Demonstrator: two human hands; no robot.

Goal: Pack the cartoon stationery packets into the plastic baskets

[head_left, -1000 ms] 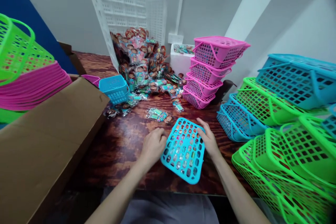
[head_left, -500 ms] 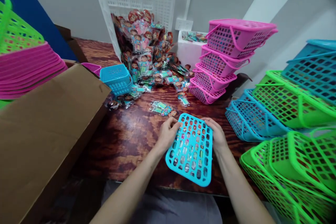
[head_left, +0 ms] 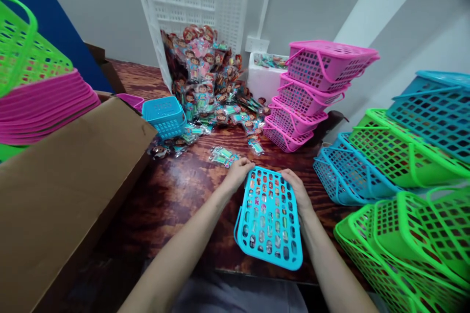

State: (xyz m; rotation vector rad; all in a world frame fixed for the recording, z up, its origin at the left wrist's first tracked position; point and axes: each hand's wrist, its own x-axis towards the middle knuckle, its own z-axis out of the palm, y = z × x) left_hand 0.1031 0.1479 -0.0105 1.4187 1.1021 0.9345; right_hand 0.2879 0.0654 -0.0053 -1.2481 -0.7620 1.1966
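Note:
A blue plastic basket (head_left: 270, 217) lies bottom-up on the wooden table (head_left: 176, 195) near the front edge, with colourful packets showing through its holes. My left hand (head_left: 238, 173) grips its far left corner, fingers curled over the rim. At the far right corner my right hand (head_left: 297, 190) holds the rim the same way. A few doll packets (head_left: 223, 155) lie just beyond my left hand.
A big pile of doll packets (head_left: 209, 83) leans on a white crate (head_left: 198, 0). Pink baskets (head_left: 312, 93) are stacked behind; blue baskets (head_left: 348, 171) and green baskets (head_left: 407, 239) crowd the right. A cardboard box (head_left: 62, 190), small blue basket (head_left: 164, 116) and pink stack (head_left: 44, 107) stand left.
Both hands have turned the blue basket clockwise, so its long side now runs toward me. My left hand slid from its left side to the far left corner.

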